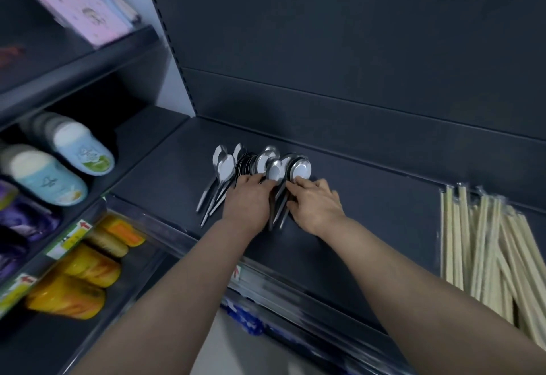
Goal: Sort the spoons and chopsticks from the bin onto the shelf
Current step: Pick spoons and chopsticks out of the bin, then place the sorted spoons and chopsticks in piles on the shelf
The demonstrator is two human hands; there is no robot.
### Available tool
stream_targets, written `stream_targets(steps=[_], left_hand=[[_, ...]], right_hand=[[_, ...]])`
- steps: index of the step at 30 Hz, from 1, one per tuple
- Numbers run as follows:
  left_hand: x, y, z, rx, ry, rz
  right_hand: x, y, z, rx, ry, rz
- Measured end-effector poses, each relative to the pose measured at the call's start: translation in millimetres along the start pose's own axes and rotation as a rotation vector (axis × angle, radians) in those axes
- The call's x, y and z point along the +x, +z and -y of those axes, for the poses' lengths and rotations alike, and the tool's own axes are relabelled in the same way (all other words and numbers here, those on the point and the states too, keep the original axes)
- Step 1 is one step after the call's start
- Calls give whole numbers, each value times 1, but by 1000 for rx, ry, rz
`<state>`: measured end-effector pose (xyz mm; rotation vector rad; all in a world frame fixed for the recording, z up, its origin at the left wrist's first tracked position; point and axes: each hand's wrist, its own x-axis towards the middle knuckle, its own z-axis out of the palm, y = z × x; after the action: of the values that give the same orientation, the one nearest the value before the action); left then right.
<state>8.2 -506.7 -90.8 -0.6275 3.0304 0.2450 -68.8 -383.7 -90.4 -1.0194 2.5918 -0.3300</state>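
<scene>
A bunch of metal spoons (260,163) lies on the dark shelf (369,206), bowls toward the back wall, handles toward me. My left hand (246,201) rests on the handles in the middle of the bunch, fingers curled over them. My right hand (316,204) presses on the rightmost spoons (300,169), fingertips at a bowl's base. A few spoons (220,167) lie loose to the left of both hands. Packs of pale wooden chopsticks (490,250) lie at the shelf's right end. The bin is out of view.
To the left, another shelf unit holds white-capped bottles (59,164), purple packs (20,218) and yellow-orange items (88,274). A pink package (82,5) stands on the upper left shelf. Price rails run along the shelf fronts.
</scene>
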Motion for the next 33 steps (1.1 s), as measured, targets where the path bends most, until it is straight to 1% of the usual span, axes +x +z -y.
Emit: stream_targets(steps=[2,4,8,11,14,16,21,24,26,29,33], left_hand=[[0,-2,4,-14,-6,10],[-1,-5,2,-41,-19,6],[-2,-11,-19,-77,1,-40],[2,-14,-54,-147,93,-59],[3,-20,-105,-194,202,-23],[1,-25,-145,-221,296,-42],[-19,-36,-260,-295,507,-21],[-41,-37,-329,-359,631,-9],[-56,-36,-372,-365,686,-10],[-81,-32,-432,-354,770,-9],[-107,-15,-504,-317,836,80]], right_hand=[[1,-1,3,26,-15,11],[-3,-5,3,39,-22,-19],[-28,-20,-14,-105,-8,-50],[-57,-34,-42,-187,56,-104],[-96,-49,-77,-210,167,-180],[-127,-60,-103,-207,246,-244],[-215,-91,-174,-203,460,-403],[-270,-104,-218,-254,585,-509],[-304,-109,-245,-249,656,-537],[-352,-116,-286,-202,713,-552],[-408,-122,-339,-164,806,-576]])
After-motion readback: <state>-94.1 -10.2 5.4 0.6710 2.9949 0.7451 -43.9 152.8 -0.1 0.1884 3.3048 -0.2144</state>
